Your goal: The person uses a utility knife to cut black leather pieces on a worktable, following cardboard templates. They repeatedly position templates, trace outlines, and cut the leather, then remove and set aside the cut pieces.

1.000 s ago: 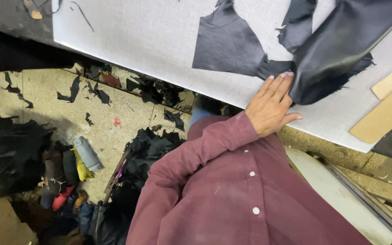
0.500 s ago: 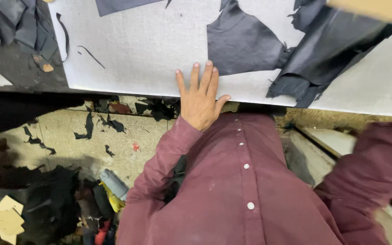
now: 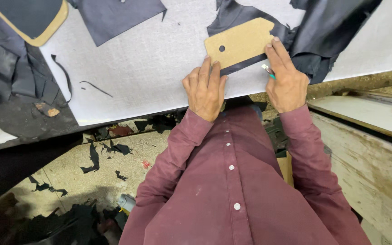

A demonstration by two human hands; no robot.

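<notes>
While our left hand point(image 3: 205, 88) pressed flat, fingers spread, pinning the tan cardboard template point(image 3: 239, 43) on dark leather point(image 3: 246, 16), our right hand point(image 3: 286, 79), at three o'clock, gripped a small blade point(image 3: 267, 69) against its edge.

This is a leather-cutting workshop. A pale cutting board point(image 3: 150, 63) carries dark leather pieces point(image 3: 114, 16) and a tan cardboard pattern point(image 3: 239, 43), while black offcuts point(image 3: 94, 156) litter the stained concrete floor point(image 3: 69, 172) beneath the worn wooden bench edge point(image 3: 364, 115)
</notes>
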